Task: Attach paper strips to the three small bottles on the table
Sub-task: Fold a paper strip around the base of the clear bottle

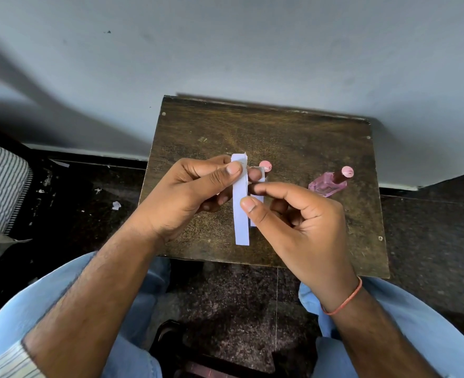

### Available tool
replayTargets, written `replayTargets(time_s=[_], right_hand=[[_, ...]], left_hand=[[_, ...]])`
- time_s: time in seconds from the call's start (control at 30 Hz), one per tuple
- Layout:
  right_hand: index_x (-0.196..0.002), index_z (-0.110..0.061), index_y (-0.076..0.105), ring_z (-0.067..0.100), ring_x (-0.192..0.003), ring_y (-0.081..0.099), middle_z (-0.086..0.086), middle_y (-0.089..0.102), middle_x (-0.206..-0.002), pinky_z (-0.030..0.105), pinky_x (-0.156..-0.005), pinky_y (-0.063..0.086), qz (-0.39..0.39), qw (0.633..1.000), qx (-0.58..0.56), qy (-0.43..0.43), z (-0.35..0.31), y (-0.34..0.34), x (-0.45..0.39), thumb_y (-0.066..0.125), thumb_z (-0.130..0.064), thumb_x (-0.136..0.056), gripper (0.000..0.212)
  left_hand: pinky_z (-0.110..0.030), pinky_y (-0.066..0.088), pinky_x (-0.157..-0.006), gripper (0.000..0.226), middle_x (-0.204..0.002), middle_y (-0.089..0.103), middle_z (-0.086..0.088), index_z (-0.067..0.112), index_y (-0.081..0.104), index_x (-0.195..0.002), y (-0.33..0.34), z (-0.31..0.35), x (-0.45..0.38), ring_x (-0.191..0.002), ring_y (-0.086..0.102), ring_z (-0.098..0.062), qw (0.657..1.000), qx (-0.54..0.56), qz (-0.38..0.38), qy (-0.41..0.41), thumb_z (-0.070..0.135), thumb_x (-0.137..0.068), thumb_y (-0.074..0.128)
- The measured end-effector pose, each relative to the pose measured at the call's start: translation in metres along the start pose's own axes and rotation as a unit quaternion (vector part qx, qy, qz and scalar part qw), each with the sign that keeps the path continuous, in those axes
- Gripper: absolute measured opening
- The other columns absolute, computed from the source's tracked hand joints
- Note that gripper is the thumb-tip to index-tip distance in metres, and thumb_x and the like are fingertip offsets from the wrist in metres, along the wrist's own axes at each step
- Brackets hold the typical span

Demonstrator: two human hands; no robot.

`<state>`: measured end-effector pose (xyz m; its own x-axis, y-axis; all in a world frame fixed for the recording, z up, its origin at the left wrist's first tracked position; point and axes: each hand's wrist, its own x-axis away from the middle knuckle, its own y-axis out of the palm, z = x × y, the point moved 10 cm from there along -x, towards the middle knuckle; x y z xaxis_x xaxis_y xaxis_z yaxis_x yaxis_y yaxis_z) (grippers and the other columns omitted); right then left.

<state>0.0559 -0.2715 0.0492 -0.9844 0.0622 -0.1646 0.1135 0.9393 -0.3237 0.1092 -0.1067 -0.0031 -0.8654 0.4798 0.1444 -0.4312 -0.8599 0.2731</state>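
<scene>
Knees in blue jeans (pixel 61 309) nearest | left hand (pixel 181 195) pinching paper strip (pixel 241 214) near top, right hand (pixel 293 214) pinching mid-length | strip's long axis toward body | bottle (pixel 327 184) standing right of hands, right hand nearer

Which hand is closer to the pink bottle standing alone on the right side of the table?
Right. The right hand is just left of the pink bottle, apart from it; the left hand is farther left, beyond the paper strip both hands pinch.
</scene>
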Motion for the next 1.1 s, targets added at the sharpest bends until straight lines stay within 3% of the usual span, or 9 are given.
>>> replayTargets(time_s=[0.13, 0.3, 0.47, 0.57, 0.7, 0.8, 0.9, 1.03, 1.1], right_hand=[[-0.102, -0.034, 0.084, 0.012, -0.056, 0.057, -0.004, 0.069, -0.066, 0.027, -0.052, 0.047, -0.028, 0.999, -0.018, 0.012, 0.0, 0.004, 0.0, 0.085, -0.034, -0.094, 0.008], [-0.091, -0.022, 0.085, -0.001, -0.06, 0.053, -0.001, 0.067, -0.064, 0.015, -0.058, 0.043, -0.061, 0.992, -0.103, 0.04, 0.003, 0.011, 0.002, 0.085, -0.012, -0.093, 0.01], [-0.091, -0.023, 0.083, -0.002, -0.06, 0.057, -0.018, 0.071, -0.072, 0.012, -0.058, 0.043, -0.076, 0.989, -0.127, 0.018, 0.003, -0.007, -0.001, 0.084, -0.016, -0.094, 0.008], [-0.091, -0.032, 0.083, -0.002, -0.055, 0.056, -0.021, 0.069, -0.068, 0.012, -0.057, 0.043, -0.022, 0.994, -0.106, 0.005, 0.01, -0.049, -0.006, 0.081, -0.022, -0.093, 0.011], [-0.091, -0.032, 0.084, 0.007, -0.044, 0.047, -0.015, 0.064, -0.058, 0.018, -0.047, 0.039, 0.082, 0.992, -0.085, 0.053, 0.037, -0.12, -0.007, 0.087, -0.049, -0.088, 0.018], [-0.089, -0.025, 0.085, 0.011, -0.045, 0.043, -0.009, 0.057, -0.054, 0.018, -0.047, 0.037, 0.129, 0.985, -0.045, 0.106, 0.063, -0.168, -0.003, 0.088, -0.046, -0.087, 0.022], [-0.088, -0.023, 0.086, 0.009, -0.043, 0.047, -0.005, 0.057, -0.054, 0.015, -0.042, 0.036, 0.105, 0.971, 0.013, 0.216, 0.11, -0.19, 0.005, 0.087, -0.037, -0.088, 0.014], [-0.085, -0.031, 0.086, 0.011, -0.043, 0.059, -0.002, 0.071, -0.061, 0.013, -0.038, 0.037, 0.01, 0.943, 0.122, 0.31, 0.16, -0.187, 0.015, 0.085, -0.031, -0.095, 0.01], [-0.085, -0.036, 0.086, 0.013, -0.046, 0.065, -0.001, 0.076, -0.068, 0.013, -0.037, 0.038, -0.005, 0.931, 0.157, 0.329, 0.172, -0.188, 0.018, 0.083, -0.036, -0.096, 0.011]], left_hand=[[-0.036, 0.044, -0.073, 0.033, -0.111, 0.071, -0.02, 0.028, 0.089, -0.111, 0.0, 0.0, 0.0, -0.087, 0.06, -0.02, 1.0, -0.023, 0.002, -0.011, 0.054, -0.1, 0.072], [-0.061, 0.053, -0.087, 0.036, -0.126, 0.081, -0.002, 0.024, 0.089, -0.111, -0.007, -0.001, 0.0, -0.111, 0.072, -0.044, 1.0, -0.012, 0.013, -0.002, 0.054, -0.101, 0.072], [-0.028, 0.062, -0.081, 0.031, -0.119, 0.085, -0.001, 0.026, 0.09, -0.105, -0.028, 0.007, 0.0, -0.103, 0.078, -0.015, 0.996, -0.011, 0.087, 0.025, 0.05, -0.084, 0.091], [-0.032, 0.065, -0.096, 0.04, -0.113, 0.086, -0.003, 0.024, 0.09, -0.097, -0.047, 0.002, 0.0, -0.108, 0.081, -0.018, 0.99, 0.013, 0.135, 0.038, 0.043, -0.066, 0.104], [-0.042, 0.062, -0.103, 0.036, -0.113, 0.086, -0.006, 0.024, 0.089, -0.099, -0.048, 0.002, -0.002, -0.11, 0.08, -0.027, 0.987, 0.018, 0.151, 0.048, 0.035, -0.067, 0.102], [-0.057, 0.06, -0.108, 0.033, -0.113, 0.085, -0.004, 0.027, 0.089, -0.101, -0.044, 0.003, -0.004, -0.105, 0.077, -0.022, 0.985, 0.004, 0.164, 0.047, 0.023, -0.07, 0.099], [-0.064, 0.057, -0.107, 0.034, -0.115, 0.083, -0.009, 0.023, 0.088, -0.107, -0.042, 0.002, -0.004, -0.106, 0.073, -0.029, 0.982, 0.003, 0.182, 0.043, 0.012, -0.075, 0.091], [-0.039, 0.065, -0.101, 0.038, -0.11, 0.086, -0.002, 0.025, 0.089, -0.111, -0.041, -0.002, -0.005, -0.099, 0.079, -0.016, 0.983, 0.0, 0.183, 0.033, 0.015, -0.074, 0.09], [-0.048, 0.063, -0.106, 0.041, -0.109, 0.087, -0.003, 0.026, 0.089, -0.11, -0.04, -0.004, -0.005, -0.099, 0.078, -0.017, 0.982, 0.0, 0.187, 0.027, 0.022, -0.07, 0.092]])
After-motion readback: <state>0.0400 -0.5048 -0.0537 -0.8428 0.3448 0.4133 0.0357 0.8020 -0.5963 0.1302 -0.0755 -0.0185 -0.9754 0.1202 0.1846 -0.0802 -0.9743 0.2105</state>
